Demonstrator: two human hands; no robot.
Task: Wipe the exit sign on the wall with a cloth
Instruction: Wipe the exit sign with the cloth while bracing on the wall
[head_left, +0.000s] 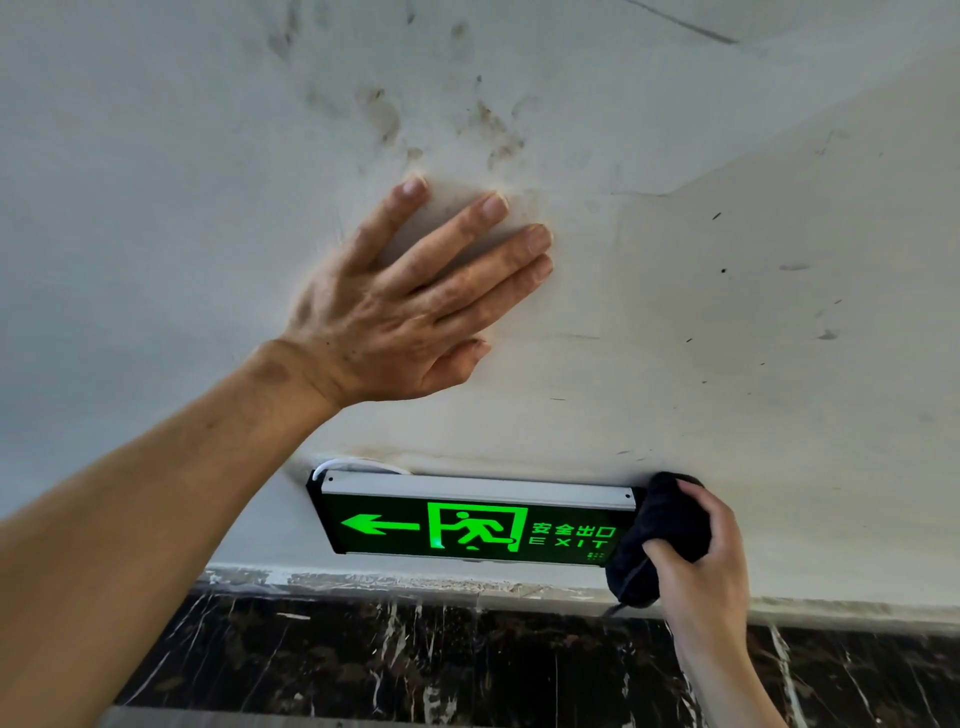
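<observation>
The exit sign (472, 522) is a long black box with a silver top rail, lit green with an arrow, a running figure and the word EXIT, fixed low on the white wall. My right hand (701, 566) grips a bunched black cloth (657, 540), which presses against the sign's right end and covers that corner. My left hand (410, 306) lies flat on the wall above the sign, fingers spread, holding nothing.
The white wall (727, 291) carries dark smudges and scuffs above my left hand. A white cable (332, 465) loops out at the sign's top left corner. Below the sign runs a dark marble skirting (415, 654) with white veins.
</observation>
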